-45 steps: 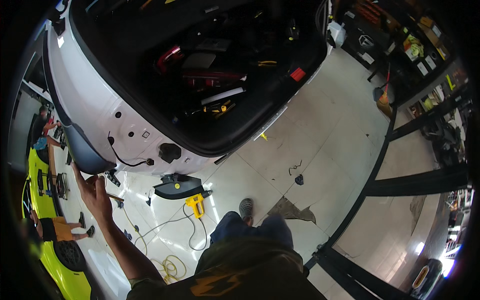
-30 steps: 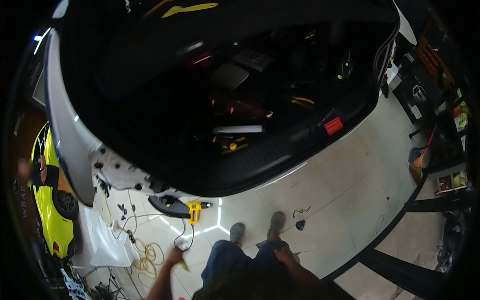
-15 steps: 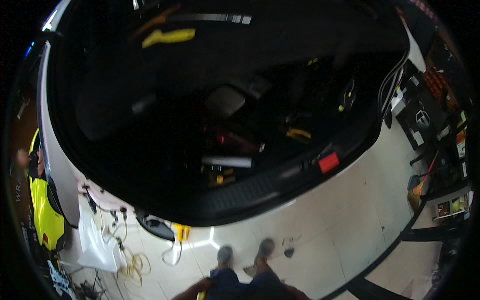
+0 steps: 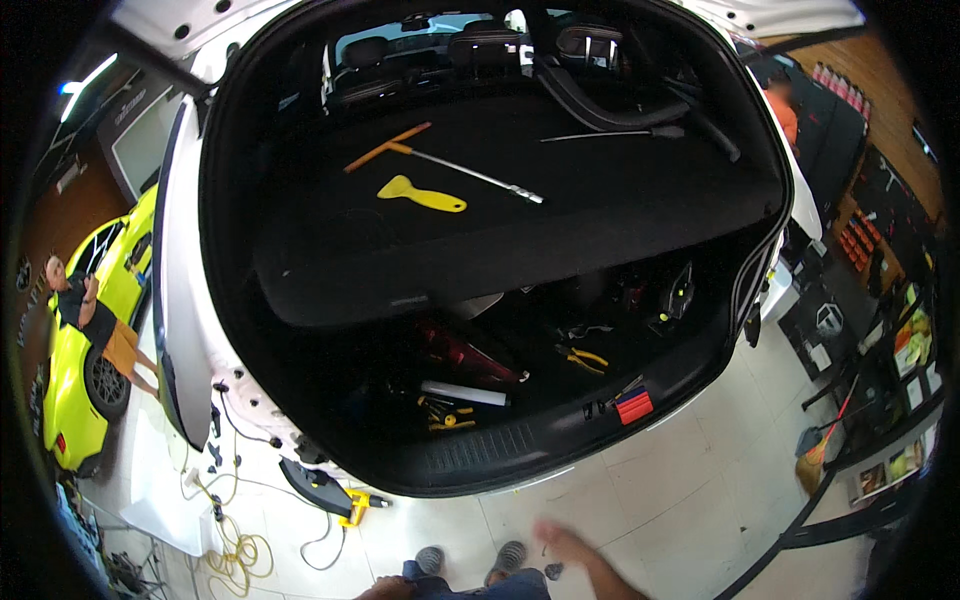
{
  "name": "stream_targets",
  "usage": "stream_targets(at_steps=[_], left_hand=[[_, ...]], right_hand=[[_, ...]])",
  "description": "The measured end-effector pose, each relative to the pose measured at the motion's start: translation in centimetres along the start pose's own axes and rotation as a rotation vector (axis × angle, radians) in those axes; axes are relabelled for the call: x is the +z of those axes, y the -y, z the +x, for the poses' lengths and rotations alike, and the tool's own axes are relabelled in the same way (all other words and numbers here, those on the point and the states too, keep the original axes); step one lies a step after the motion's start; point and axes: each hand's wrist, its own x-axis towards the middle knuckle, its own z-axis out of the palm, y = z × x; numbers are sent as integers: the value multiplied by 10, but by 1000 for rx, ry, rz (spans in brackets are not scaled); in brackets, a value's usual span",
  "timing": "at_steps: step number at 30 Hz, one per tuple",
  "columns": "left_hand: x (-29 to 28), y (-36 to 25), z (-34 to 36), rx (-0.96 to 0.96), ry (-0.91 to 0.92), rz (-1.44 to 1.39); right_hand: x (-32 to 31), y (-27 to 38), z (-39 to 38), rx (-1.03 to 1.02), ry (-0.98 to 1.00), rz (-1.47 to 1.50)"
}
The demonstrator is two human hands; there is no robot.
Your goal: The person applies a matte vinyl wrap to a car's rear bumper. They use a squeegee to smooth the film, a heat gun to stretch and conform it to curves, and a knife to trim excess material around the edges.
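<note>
My right hand is in front of the open car boot, low in the view and clear of the bumper. Motion smears its fingers, and nothing shows in it for certain. My left hand is at the lower edge beside my leg, its fingers hidden. On the dark parcel shelf lie a T-handle socket wrench with an orange grip and a yellow scraper. In the boot below are yellow-handled pliers, a red tail light, a white tube and a red squeegee near the sill.
A long dark trim strip and a thin screwdriver lie farther back. On the floor are a yellow power tool and a coiled yellow cable. A person stands by a lime car; shelving lines the right.
My view has shifted, so the boot sits lower and its tools show more brightly and sharply. My right hand has come forward into view. The left hand stays near my leg.
</note>
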Motion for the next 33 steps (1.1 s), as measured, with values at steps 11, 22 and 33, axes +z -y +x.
stream_targets(at_steps=[11,22,33], left_hand=[[8,-39,-52,-331,-340,-461],[114,-27,-173,-691,-641,-992],[237,15,-236,-744,-488,-1389]], right_hand=[[-328,552,-1,-397,-604,-703],[-311,597,61,-748,-1022,-992],[-331,559,3,-967,-1054,-19]])
